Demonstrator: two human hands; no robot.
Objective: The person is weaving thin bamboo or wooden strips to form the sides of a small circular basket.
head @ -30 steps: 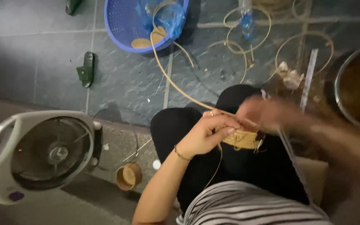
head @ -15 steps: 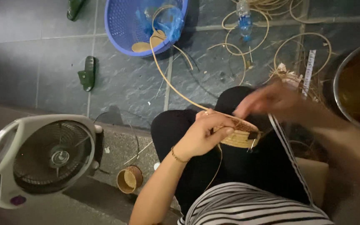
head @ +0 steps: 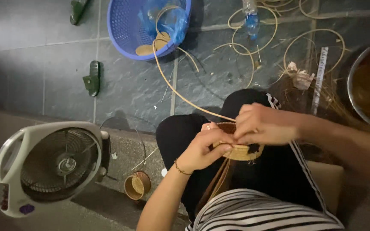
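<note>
Hands meet over the lap: left hand (head: pixel 202 147) and right hand (head: pixel 264 125) both pinch the rim of a small woven basket (head: pixel 238 150), fingers closed on its top edge. One long cane strip (head: pixel 174 85) runs up and away from the grip to the blue basket (head: pixel 125 30). Fan (head: pixel 50 164) sits well off to the left, so there's plenty of floor between.

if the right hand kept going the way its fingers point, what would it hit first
The right hand points left across the lap, so it would first meet the left hand, whose fingers already pinch the small woven basket right beside it. They look all but touching, though depth is hard to judge from above.
</note>
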